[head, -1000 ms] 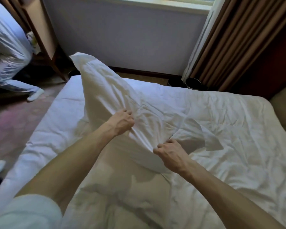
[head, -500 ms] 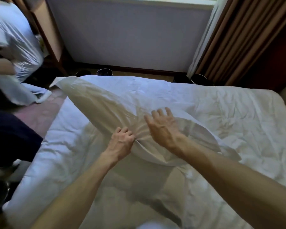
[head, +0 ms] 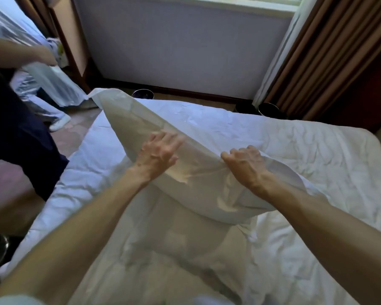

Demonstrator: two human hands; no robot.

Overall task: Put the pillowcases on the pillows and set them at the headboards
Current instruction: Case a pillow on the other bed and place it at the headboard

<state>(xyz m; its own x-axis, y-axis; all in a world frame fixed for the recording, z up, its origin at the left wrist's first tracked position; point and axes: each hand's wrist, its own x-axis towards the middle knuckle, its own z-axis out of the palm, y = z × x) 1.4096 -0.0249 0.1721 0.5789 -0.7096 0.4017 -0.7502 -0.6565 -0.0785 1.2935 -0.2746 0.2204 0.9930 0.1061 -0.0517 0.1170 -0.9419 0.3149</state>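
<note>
We had the plump white cloth-cased pillow (head: 139,126) tilted above the middle of the rumpled white bed (head: 306,155). Our left grip (head: 156,155) lay spread open on it, probably smoothing the case; our right grip (head: 244,166) curled into its fabric, likely to steady it.

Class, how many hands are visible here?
3: the left hand and right hand on the pillow, and another person's hand, blurred, at upper left. That person's other hand is hidden.

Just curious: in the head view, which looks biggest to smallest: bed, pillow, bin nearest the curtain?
1. bed
2. pillow
3. bin
The bin stands farthest off, so its true size is unsure.
</note>
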